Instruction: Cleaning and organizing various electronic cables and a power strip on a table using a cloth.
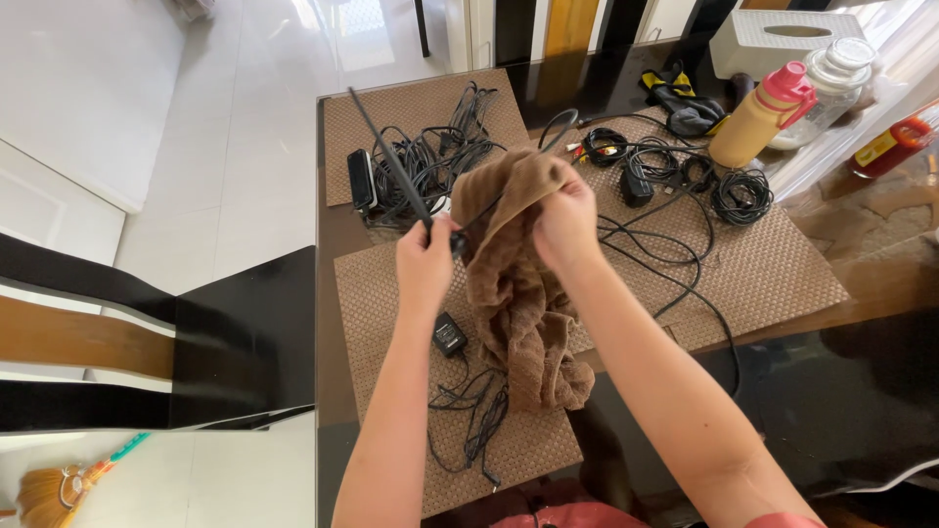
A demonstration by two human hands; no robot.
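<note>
Two bare hands are working above the near-left part of the dark glossy desk (822,391). The left hand (425,262) is pinching a thin black cable (396,161) near its plug, its grip closed tight around the cord, which is running up and away toward the far-left corner. The right hand (565,223) is clutching the top of a brown terry-cloth towel (518,313), fingers bunched into the fabric, so that the towel is hanging down in loose folds over the woven brown placemat (391,323) at the near edge.

Judging by its drape, the towel is behaving as soft and limp, light enough to lift in one fist, and gripping best at a gathered bunch. The cable is looking thin, springy and smooth, likely to slide through fingers unless held beside the plug.

Lying under the towel is a small black power adapter (449,335) with its tangled lead (474,416). More black cables (430,156) are heaped at the far-left corner, and coiled leads (738,196) are sitting on the right-hand mat near a tan squeeze bottle with a red cap (758,122).

Where the cable meets the towel is being hidden by folds, so whether the cloth is wrapping the cord is hard to tell. The near desk edge is being cut off by the frame.
</note>
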